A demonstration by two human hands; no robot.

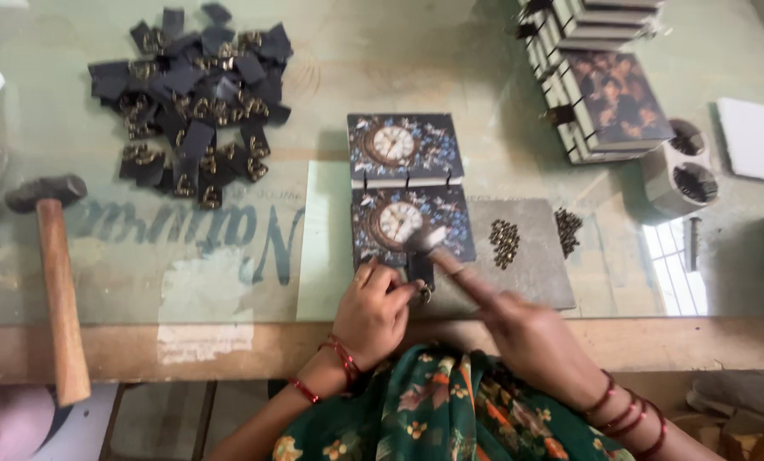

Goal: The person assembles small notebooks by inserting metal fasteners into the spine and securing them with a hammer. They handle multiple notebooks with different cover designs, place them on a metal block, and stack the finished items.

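Centre-bottom of frame: left hand (371, 309) grip pinches small black strap (419, 271) w/ clasp against clock-print notebook (412, 224); right hand (518, 329) grip closed on small hammer (433, 241). Strap looks light, floppy; best pinched near clasp.

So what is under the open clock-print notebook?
The clock-print notebook lies on a pale sheet and partly on a grey slab holding small metal pieces. What lies directly beneath its covers is hidden.

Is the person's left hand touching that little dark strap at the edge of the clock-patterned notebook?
Touching. In the head view the left hand pinches the dark strap with its fingertips, no gap between them, at the near edge of the open clock-patterned notebook.
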